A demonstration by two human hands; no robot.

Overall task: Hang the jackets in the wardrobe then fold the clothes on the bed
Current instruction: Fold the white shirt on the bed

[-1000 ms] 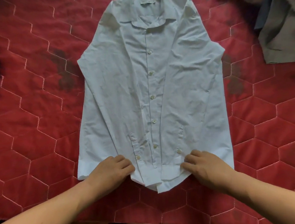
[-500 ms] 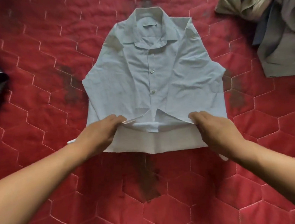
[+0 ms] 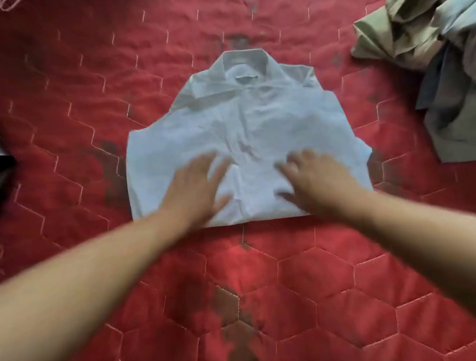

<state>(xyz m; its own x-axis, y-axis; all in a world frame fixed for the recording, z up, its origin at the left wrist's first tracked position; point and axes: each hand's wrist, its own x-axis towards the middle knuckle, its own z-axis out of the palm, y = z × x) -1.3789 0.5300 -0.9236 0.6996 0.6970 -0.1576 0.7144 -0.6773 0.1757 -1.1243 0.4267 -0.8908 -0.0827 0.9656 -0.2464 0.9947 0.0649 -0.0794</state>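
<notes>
The white collared shirt (image 3: 243,128) lies folded on the red quilted bedspread (image 3: 269,292), its collar away from the person. The left hand (image 3: 196,189) and right hand (image 3: 314,182) rest flat on its near half, fingers loosely spread, gripping nothing. A heap of olive and grey clothes (image 3: 435,48) sits far right.

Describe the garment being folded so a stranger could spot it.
The red quilted bedspread fills the view. At its middle, under the left hand and right hand, lies the white shirt, folded flat, collar showing. The clothes pile at upper right is crumpled, olive and grey.
</notes>
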